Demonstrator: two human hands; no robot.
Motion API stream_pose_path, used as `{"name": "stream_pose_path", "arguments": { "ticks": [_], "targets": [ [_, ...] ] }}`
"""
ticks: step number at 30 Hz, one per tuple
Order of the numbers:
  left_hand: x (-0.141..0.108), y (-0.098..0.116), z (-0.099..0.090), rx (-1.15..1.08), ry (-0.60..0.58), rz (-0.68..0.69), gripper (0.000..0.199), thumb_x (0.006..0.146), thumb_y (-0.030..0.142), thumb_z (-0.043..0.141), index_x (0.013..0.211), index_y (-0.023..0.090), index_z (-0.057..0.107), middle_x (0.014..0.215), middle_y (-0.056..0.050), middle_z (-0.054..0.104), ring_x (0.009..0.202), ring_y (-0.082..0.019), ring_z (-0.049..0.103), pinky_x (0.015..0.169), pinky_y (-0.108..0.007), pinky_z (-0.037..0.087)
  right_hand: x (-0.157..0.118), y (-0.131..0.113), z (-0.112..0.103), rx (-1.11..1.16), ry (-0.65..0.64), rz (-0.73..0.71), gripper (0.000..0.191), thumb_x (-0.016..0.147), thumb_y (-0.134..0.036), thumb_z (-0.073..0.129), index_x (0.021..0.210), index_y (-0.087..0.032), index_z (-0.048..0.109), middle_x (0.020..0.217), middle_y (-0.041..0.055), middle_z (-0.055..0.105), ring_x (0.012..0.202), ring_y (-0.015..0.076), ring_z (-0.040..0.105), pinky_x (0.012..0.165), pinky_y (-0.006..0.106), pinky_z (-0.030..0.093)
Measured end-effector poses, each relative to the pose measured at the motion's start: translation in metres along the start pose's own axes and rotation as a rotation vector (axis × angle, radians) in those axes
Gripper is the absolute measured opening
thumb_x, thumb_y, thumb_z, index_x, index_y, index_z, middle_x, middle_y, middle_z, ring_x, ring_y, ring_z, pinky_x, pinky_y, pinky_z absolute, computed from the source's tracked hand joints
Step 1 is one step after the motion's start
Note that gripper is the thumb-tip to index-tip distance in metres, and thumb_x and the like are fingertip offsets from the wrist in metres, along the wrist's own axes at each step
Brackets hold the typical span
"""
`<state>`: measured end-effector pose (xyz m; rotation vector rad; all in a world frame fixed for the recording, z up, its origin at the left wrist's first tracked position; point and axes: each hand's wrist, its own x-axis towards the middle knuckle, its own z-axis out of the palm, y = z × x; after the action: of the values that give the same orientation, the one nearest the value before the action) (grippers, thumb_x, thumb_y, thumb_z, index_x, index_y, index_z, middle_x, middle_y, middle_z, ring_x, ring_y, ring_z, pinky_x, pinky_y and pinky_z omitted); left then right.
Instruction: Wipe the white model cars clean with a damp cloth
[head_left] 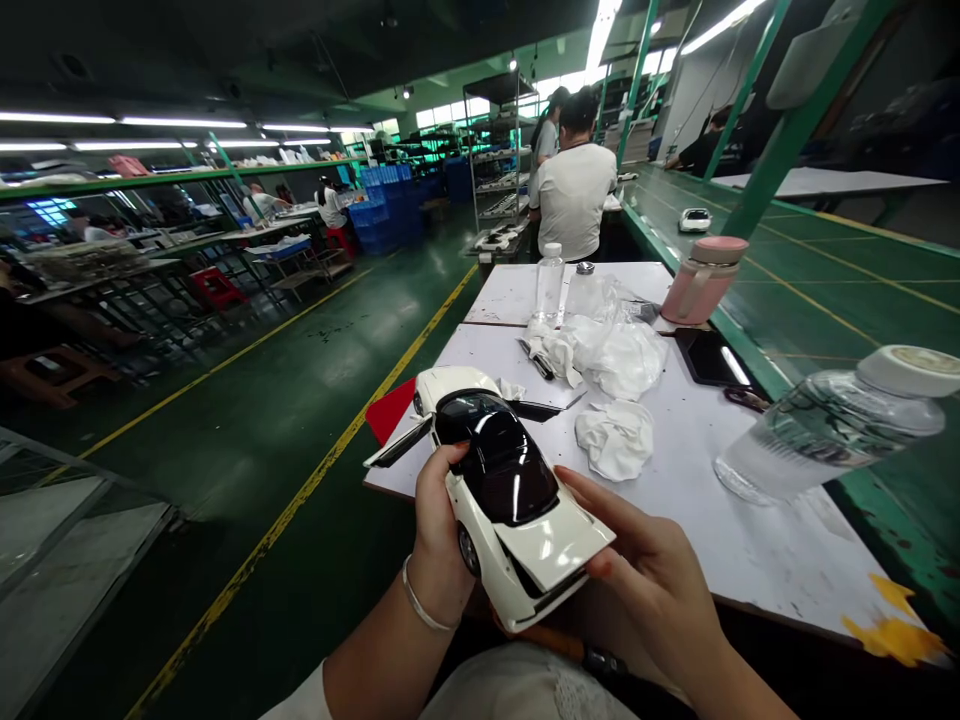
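Note:
A white model car (pixel 501 470) with a glossy black roof is held over the near edge of the table. Both of its side doors stand out from the body, and the lid at the near end is slightly raised. My left hand (pixel 442 530) wraps round the car's left side, thumb at the window edge; a bangle circles that wrist. With my right hand (pixel 645 560) I grip the near right corner, the thumb and fingers at the lid's edge. The undersides of both hands' grips are hidden by the car.
On the white table (pixel 697 470) lie crumpled white cloths (pixel 615 440), plastic wrapping (pixel 622 355) and a dark phone (pixel 711 357). A large water bottle (pixel 825 430), a pink mug (pixel 703 280) and a small bottle (pixel 550 285) stand there. Another model car (pixel 694 220) sits on the green conveyor; a person (pixel 577 190) is ahead.

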<state>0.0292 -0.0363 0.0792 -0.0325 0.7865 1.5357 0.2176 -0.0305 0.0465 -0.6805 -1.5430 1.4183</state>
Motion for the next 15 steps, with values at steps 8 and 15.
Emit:
{"name": "stream_pose_path", "arguments": {
  "ticks": [8, 15],
  "targets": [
    [0.004, 0.001, -0.016, 0.026, -0.053, -0.005, 0.018, 0.075, 0.033, 0.058, 0.069, 0.017, 0.064, 0.09, -0.011, 0.075, 0.093, -0.031, 0.072, 0.089, -0.044, 0.058, 0.01, -0.002, 0.015, -0.17, 0.054, 0.102, 0.048, 0.087, -0.058, 0.067, 0.122, -0.024, 0.072, 0.102, 0.0073, 0.079, 0.089, 0.0274, 0.075, 0.07, 0.032, 0.061],
    [0.004, 0.032, -0.044, 0.025, -0.144, 0.033, 0.031, 0.08, 0.035, 0.06, 0.099, 0.015, 0.075, 0.092, -0.011, 0.076, 0.097, -0.033, 0.072, 0.092, -0.05, 0.057, 0.065, -0.001, 0.009, -0.325, -0.01, 0.024, 0.057, 0.099, -0.063, 0.041, 0.117, -0.018, 0.072, 0.096, 0.0095, 0.079, 0.073, 0.0206, 0.074, 0.056, 0.028, 0.056]
  ]
}}
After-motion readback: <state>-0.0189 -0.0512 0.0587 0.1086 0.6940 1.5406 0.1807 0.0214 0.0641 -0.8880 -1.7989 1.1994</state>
